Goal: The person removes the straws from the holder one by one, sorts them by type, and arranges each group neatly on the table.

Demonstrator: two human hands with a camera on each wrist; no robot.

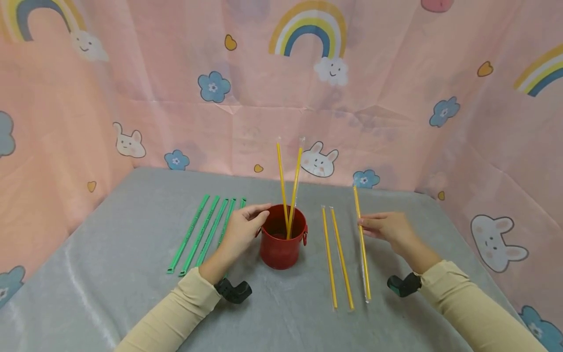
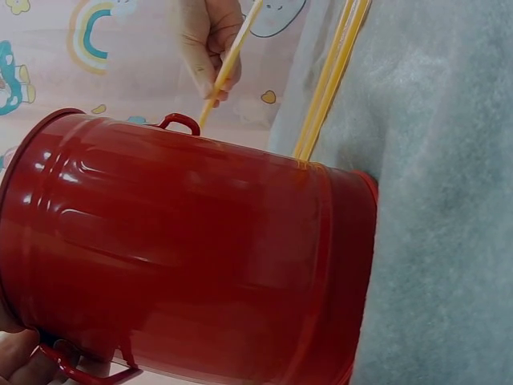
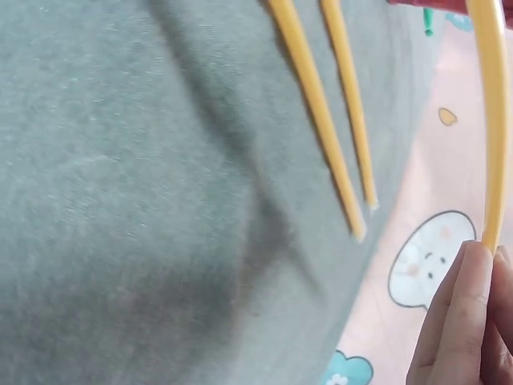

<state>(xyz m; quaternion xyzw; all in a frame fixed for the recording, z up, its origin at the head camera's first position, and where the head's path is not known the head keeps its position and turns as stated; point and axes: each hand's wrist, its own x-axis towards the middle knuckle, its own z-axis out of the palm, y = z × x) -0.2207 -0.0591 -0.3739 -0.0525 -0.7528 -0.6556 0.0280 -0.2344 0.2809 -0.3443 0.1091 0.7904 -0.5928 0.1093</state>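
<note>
A small red bucket (image 1: 281, 249) stands mid-table with two yellow straws (image 1: 293, 188) leaning inside it. My left hand (image 1: 242, 227) grips the bucket's rim on its left side; in the left wrist view its fingers (image 2: 28, 365) show beside the bucket's side handle (image 2: 84, 370). My right hand (image 1: 389, 229) pinches another yellow straw (image 1: 362, 249) in a clear wrapper, held near upright above its shadow. Thumb and fingertips (image 3: 473, 277) meet on that straw in the right wrist view. Two more wrapped yellow straws (image 1: 330, 259) lie between bucket and right hand.
Several green straws (image 1: 193, 234) lie side by side left of the bucket, some partly behind my left hand. Grey cloth (image 1: 132, 293) covers the table. A pink patterned curtain (image 1: 176, 122) encloses the back and sides. Each wrist wears a black device (image 1: 237, 291).
</note>
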